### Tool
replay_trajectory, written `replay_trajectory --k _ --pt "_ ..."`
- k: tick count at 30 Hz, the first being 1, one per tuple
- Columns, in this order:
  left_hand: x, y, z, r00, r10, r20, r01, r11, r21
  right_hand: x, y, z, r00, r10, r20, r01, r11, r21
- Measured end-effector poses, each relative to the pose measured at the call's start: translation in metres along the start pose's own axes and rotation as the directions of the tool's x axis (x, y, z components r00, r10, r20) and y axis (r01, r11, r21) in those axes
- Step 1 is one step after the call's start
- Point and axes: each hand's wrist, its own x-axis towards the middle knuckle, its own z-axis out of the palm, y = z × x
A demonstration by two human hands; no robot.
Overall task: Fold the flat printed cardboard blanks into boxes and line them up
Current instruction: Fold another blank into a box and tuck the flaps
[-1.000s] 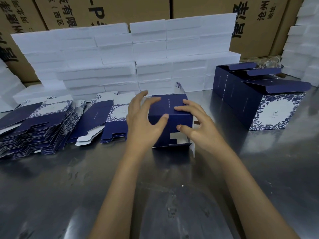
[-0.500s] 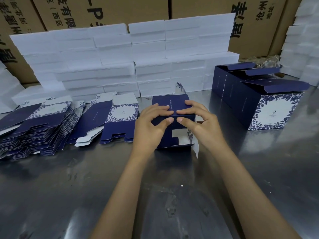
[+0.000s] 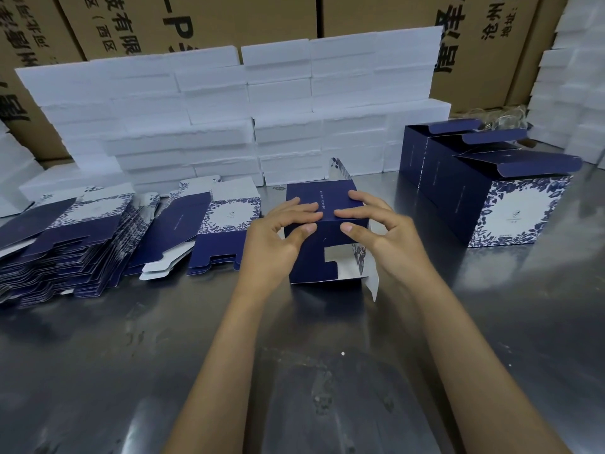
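A half-folded navy box point(image 3: 322, 257) stands on the steel table at the centre, its near flaps loose and a white inner flap sticking out at the right. My left hand point(image 3: 278, 244) and my right hand point(image 3: 383, 237) pinch its top near edge, fingers on the top panel and thumbs on the front face. Flat printed blanks lie in a fanned stack point(image 3: 65, 244) at the left, with a smaller pile point(image 3: 219, 237) beside my left hand. Three folded boxes point(image 3: 510, 208) stand in a row at the right, lids open.
White foam blocks point(image 3: 248, 119) are stacked in a wall behind the work area, with more at the right edge point(image 3: 576, 93). Brown shipping cartons point(image 3: 376, 14) rise behind them. The steel tabletop point(image 3: 131, 355) stretches towards me.
Both hands have come together from the box's sides onto its top near edge, thumbs now pressed on the front panel. The box has stayed in place.
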Motion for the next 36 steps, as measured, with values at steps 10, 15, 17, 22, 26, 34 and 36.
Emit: replay_trajectory --k 10,15,17,22,26,34,36 --pt "-0.007 -0.002 0.000 0.979 0.006 0.206 -0.057 0.969 0.241 0.001 0.009 0.005 0.998 0.031 -0.047 -0.025 0.993 0.119" --pt "-0.013 -0.015 0.020 0.962 0.147 0.232 -0.257 0.780 0.571 0.001 0.013 0.004 0.989 0.090 -0.119 -0.072 0.986 0.152" --pt "-0.012 -0.018 0.025 0.957 0.228 0.178 -0.289 0.749 0.596 0.003 0.013 -0.002 0.987 0.127 -0.100 -0.103 0.971 0.217" --pt "-0.006 -0.027 0.022 0.946 0.318 0.068 -0.296 0.759 0.580 0.012 0.023 -0.016 0.960 0.278 0.030 -0.272 0.900 0.342" --pt "-0.006 -0.030 0.024 0.936 0.350 0.051 -0.316 0.763 0.564 0.003 0.032 -0.010 0.918 0.294 0.268 -0.348 0.919 0.184" --pt "-0.004 -0.032 0.026 0.993 0.099 -0.071 -0.070 0.941 0.331 0.004 0.042 0.004 0.952 0.293 0.087 -0.298 0.953 0.049" --pt "-0.003 -0.034 0.022 0.999 0.042 -0.028 -0.032 0.956 0.291 0.005 0.045 0.011 0.964 0.265 0.021 -0.265 0.964 0.011"
